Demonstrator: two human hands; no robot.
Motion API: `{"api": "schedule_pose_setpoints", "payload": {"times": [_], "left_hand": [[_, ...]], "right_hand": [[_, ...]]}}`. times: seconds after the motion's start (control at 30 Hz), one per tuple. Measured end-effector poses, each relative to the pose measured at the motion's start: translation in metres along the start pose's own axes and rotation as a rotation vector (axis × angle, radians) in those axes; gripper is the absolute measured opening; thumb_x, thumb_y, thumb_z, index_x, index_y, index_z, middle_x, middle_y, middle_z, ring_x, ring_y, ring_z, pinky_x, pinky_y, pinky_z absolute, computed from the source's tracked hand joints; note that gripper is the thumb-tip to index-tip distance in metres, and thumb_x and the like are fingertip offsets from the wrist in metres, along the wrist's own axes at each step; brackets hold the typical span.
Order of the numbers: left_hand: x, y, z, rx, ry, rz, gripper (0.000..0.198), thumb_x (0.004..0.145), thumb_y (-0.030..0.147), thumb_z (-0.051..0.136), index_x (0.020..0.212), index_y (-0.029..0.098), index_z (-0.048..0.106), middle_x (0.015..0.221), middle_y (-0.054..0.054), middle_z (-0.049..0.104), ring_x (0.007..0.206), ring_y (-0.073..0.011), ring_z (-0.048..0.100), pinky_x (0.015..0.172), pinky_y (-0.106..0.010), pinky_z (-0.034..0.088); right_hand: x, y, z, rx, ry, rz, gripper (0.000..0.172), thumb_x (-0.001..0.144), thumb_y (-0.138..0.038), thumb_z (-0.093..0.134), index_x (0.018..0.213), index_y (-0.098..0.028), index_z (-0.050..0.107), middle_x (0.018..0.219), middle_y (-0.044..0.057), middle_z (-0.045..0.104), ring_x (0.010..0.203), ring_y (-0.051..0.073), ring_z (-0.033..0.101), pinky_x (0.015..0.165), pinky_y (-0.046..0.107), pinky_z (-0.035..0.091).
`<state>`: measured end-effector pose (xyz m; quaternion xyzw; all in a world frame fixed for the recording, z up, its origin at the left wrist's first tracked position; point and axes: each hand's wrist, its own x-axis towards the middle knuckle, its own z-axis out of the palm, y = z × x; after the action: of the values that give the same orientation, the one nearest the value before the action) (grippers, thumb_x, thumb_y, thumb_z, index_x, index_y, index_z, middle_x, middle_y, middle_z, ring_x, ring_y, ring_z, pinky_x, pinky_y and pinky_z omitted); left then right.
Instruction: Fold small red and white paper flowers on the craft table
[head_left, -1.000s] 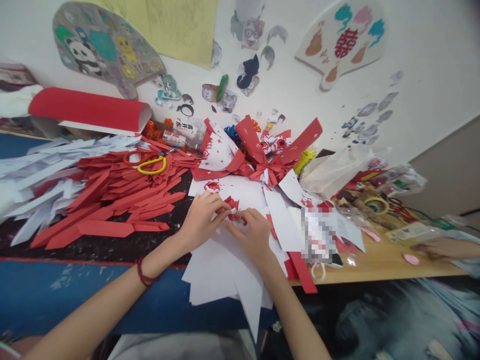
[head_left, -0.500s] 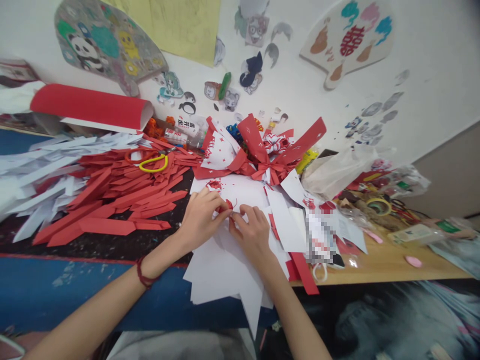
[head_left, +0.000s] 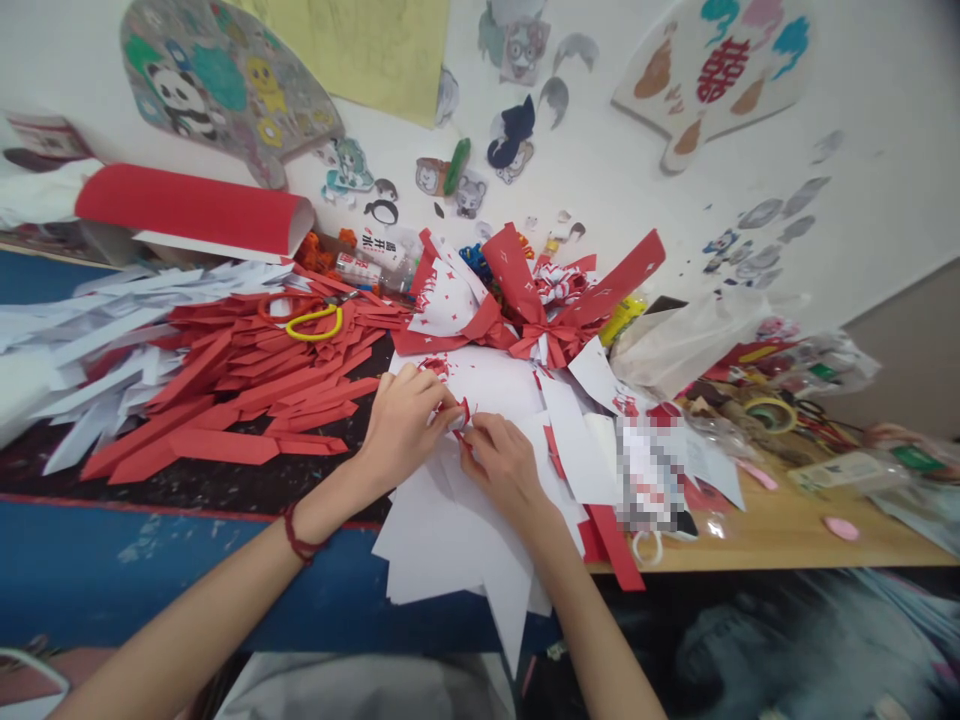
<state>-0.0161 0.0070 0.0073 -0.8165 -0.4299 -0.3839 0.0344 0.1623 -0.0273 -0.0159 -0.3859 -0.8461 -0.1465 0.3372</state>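
Between the fingertips of both hands is a small red-and-white paper piece (head_left: 460, 414), partly covered by the fingers. My left hand (head_left: 406, 424) pinches it from the left, with a dark red cord bracelet on that wrist. My right hand (head_left: 504, 462) is closed at its lower right edge, thumb and forefinger together on it. Underneath lie overlapping white paper sheets (head_left: 439, 540). Just beyond the left hand sits a small heap of red and white paper bits (head_left: 433, 368). Farther back, red-and-white paper bouquets (head_left: 541, 325) lean near the wall.
Folded red paper strips (head_left: 225, 400) and white strips (head_left: 105, 320) are piled at left, with yellow-handled scissors (head_left: 315, 322) on top. A red paper roll (head_left: 195, 208) lies behind. At right are a white plastic bag (head_left: 667, 345), a tape roll (head_left: 771, 414) and a pink oval piece (head_left: 841, 528).
The red in the fingers has turned and now shows a white part. The fingers have shifted slightly around it. The whole view has moved a little to the left.
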Motion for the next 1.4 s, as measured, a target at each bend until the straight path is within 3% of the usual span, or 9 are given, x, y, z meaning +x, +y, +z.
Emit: {"api": "schedule_pose_setpoints", "payload": {"times": [0.2,0.37,0.47,0.6,0.8,0.9,0.97,1.4], "left_hand": [[0.0,-0.001,0.003,0.053,0.001,0.015,0.02,0.091,0.033,0.061,0.075,0.021,0.062,0.077,-0.002,0.062,0.078,-0.0199,0.047,0.068,-0.035,0.026],[0.004,-0.006,-0.007,-0.007,0.033,-0.002,0.021,0.095,0.037,0.056,0.085,0.02,0.064,0.085,-0.002,0.063,0.083,-0.018,0.053,0.071,-0.034,0.028],[0.007,-0.01,-0.014,-0.153,-0.061,0.098,0.023,0.092,0.044,0.058,0.095,0.022,0.066,0.088,-0.002,0.064,0.085,-0.0162,0.057,0.072,-0.032,0.03],[0.005,-0.009,-0.012,-0.117,-0.116,0.198,0.024,0.09,0.043,0.062,0.103,0.024,0.067,0.095,-0.003,0.067,0.09,-0.0182,0.055,0.074,-0.033,0.03],[0.002,-0.002,-0.008,-0.09,-0.09,0.226,0.019,0.095,0.039,0.055,0.099,0.025,0.068,0.095,-0.002,0.07,0.088,-0.0181,0.053,0.074,-0.035,0.029],[0.002,-0.002,-0.009,-0.112,-0.103,0.22,0.02,0.095,0.038,0.055,0.098,0.023,0.067,0.095,-0.003,0.069,0.088,-0.018,0.052,0.075,-0.035,0.029],[0.002,-0.003,-0.009,-0.124,-0.115,0.219,0.02,0.095,0.038,0.055,0.099,0.023,0.068,0.096,-0.003,0.069,0.088,-0.018,0.052,0.075,-0.034,0.029],[0.003,-0.004,-0.008,-0.188,-0.156,0.227,0.02,0.096,0.038,0.054,0.099,0.024,0.069,0.094,-0.003,0.07,0.088,-0.0178,0.052,0.075,-0.034,0.029]], "right_hand": [[-0.002,0.0,0.001,0.026,-0.012,0.055,0.013,0.091,-0.014,0.048,0.084,-0.02,0.059,0.09,0.006,0.063,0.078,0.017,0.056,0.07,0.031,0.045],[-0.005,0.005,-0.001,0.107,0.07,0.355,0.015,0.091,-0.018,0.05,0.077,-0.021,0.054,0.075,0.001,0.057,0.072,0.016,0.05,0.067,0.03,0.038],[-0.005,0.007,-0.005,0.224,0.12,0.517,0.017,0.092,-0.02,0.049,0.075,-0.021,0.051,0.075,-0.001,0.053,0.07,0.014,0.048,0.065,0.029,0.036],[-0.003,0.007,-0.01,0.368,0.112,0.606,0.02,0.094,-0.022,0.046,0.075,-0.021,0.05,0.072,-0.002,0.051,0.068,0.014,0.045,0.063,0.028,0.036],[-0.002,0.007,-0.011,0.375,0.087,0.597,0.016,0.093,-0.026,0.05,0.08,-0.021,0.058,0.078,0.0,0.058,0.073,0.015,0.05,0.067,0.029,0.039],[-0.002,0.008,-0.012,0.367,0.143,0.545,0.011,0.091,-0.031,0.057,0.096,-0.023,0.062,0.095,0.003,0.064,0.086,0.018,0.056,0.075,0.032,0.044],[-0.003,0.008,-0.012,0.373,0.161,0.509,0.018,0.088,-0.033,0.063,0.104,-0.024,0.063,0.102,0.005,0.064,0.093,0.02,0.057,0.08,0.034,0.046],[-0.002,0.009,-0.013,0.41,0.124,0.483,0.006,0.089,-0.029,0.062,0.091,-0.025,0.066,0.091,0.002,0.069,0.087,0.019,0.059,0.077,0.035,0.047]]}}
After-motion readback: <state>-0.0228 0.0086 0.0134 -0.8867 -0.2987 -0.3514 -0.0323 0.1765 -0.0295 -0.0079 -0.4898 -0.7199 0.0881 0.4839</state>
